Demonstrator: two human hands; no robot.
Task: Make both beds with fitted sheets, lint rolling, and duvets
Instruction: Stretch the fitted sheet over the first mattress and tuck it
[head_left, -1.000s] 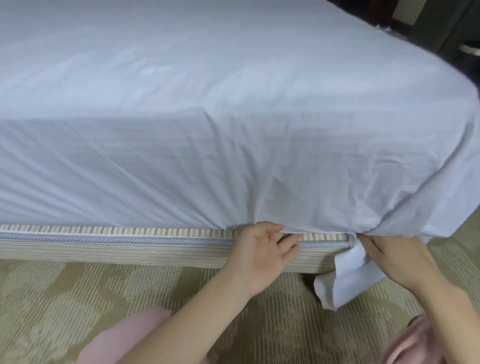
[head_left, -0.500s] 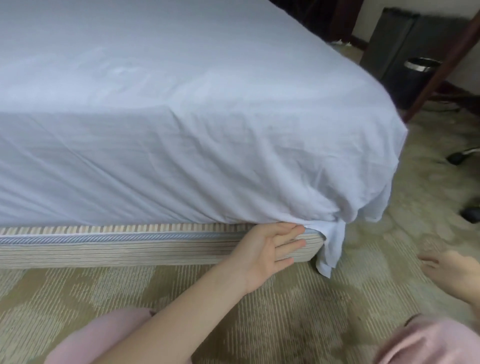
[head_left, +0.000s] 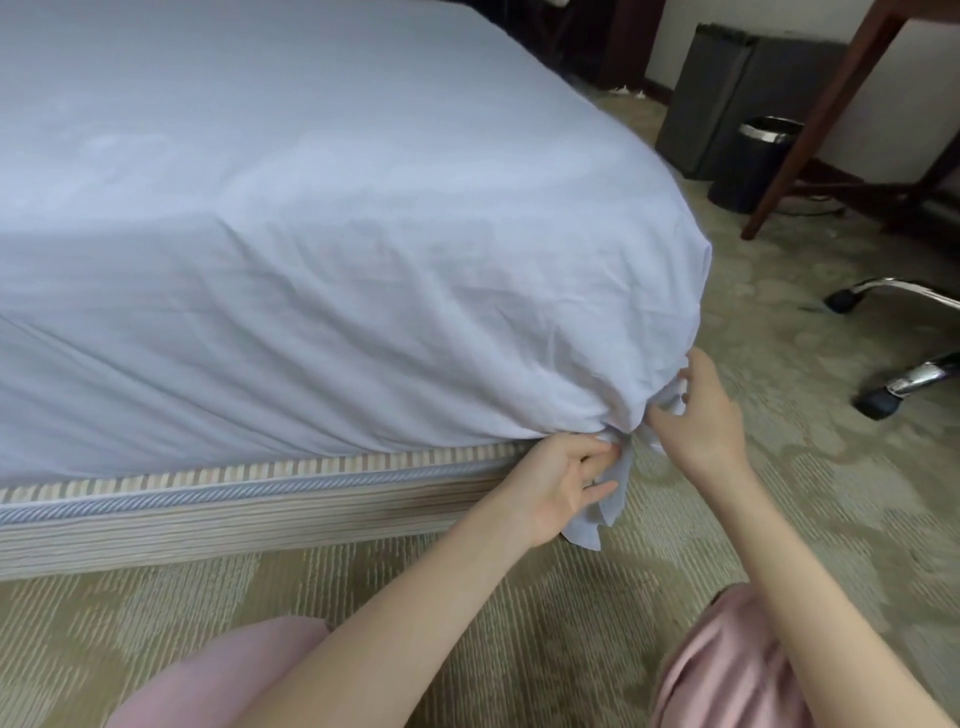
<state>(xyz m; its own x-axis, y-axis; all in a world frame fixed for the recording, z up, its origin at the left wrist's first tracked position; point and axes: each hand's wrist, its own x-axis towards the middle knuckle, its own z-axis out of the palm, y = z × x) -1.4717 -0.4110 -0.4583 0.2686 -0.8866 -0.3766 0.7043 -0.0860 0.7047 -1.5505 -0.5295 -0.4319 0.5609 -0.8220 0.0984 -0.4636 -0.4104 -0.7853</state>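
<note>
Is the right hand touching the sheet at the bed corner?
Touching. The head view shows the right hand pressed against the bunched sheet at the corner, fingers on the fabric.

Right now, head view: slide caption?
Both hands, left and right, tuck the white sheet under the mattress corner.

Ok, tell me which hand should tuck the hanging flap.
Left. The left hand already pinches the flap at the base; the right hand holds bunched sheet above.
</note>
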